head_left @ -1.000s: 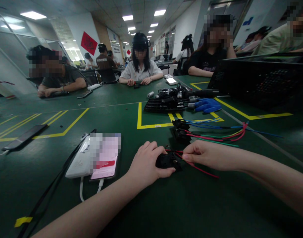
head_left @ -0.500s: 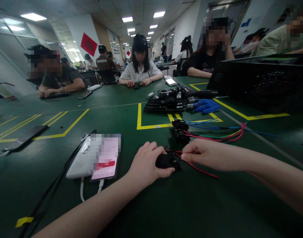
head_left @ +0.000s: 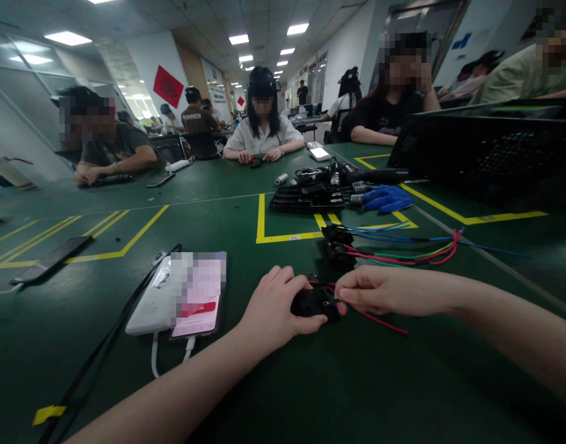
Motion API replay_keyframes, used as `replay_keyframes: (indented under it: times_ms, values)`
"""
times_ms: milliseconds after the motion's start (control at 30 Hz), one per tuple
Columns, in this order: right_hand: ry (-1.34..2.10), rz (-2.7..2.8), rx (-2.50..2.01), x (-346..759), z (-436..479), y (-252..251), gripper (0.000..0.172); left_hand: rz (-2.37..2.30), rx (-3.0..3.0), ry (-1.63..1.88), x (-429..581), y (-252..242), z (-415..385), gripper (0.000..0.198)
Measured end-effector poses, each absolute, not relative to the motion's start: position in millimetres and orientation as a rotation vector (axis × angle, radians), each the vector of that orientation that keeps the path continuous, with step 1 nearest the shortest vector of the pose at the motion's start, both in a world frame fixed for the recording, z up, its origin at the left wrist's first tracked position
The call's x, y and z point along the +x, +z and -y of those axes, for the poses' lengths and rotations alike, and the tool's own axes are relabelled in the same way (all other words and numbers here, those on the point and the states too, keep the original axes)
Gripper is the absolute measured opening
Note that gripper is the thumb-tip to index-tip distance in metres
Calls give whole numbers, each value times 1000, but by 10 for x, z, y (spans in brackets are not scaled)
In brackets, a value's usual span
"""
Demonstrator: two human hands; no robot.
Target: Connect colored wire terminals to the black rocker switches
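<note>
Broadly, the green desk [head_left: 380, 394] spreads beneath everything, with a big black case [head_left: 472, 154] towards its right side. Two black wired pieces [head_left: 338, 254] lie just beyond the hands. The right hand [head_left: 370, 288] is pinched narrow; beside it the left hand [head_left: 274, 308] curls around a black block [head_left: 311, 302], which rests on the desk before the person; a firm, level hold should stop it twisting. Red wires [head_left: 387, 324] pass under the right hand; whether it grips them too, I cannot tell. A green wire [head_left: 339, 300] shows at its fingertips; gripping near the end and guiding it straight would likely prevent bending.
</note>
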State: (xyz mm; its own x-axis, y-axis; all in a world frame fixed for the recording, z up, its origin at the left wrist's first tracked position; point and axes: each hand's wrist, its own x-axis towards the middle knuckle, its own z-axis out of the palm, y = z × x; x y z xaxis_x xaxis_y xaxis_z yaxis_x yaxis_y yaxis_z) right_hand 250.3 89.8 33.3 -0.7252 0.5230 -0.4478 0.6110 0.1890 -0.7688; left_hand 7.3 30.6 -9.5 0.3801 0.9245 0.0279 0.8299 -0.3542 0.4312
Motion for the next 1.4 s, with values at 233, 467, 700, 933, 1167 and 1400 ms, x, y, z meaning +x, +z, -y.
replay_keyframes:
  times_ms: [233,467,700,933,1167,1400]
  values:
    - [-1791,-2237,1172,2431,-873,191,65,-1530,2289,377,72,-107,-308,39]
    - [-1840,-2179,1226,2431,-878,161,64,-1531,2278,386,72,-102,-300,39]
    - [-1973,-2122,1175,2408,-858,165,61,-1524,2283,387,64,-101,-307,38]
    - [-2115,-2080,1111,2395,-862,124,61,-1533,2288,369,61,-130,-316,40]
    - [-2230,-2017,1056,2411,-875,73,63,-1537,2289,371,68,-107,-306,37]
    - [-2252,-2028,1062,2426,-856,49,59,-1550,2272,364,81,-77,-307,38]
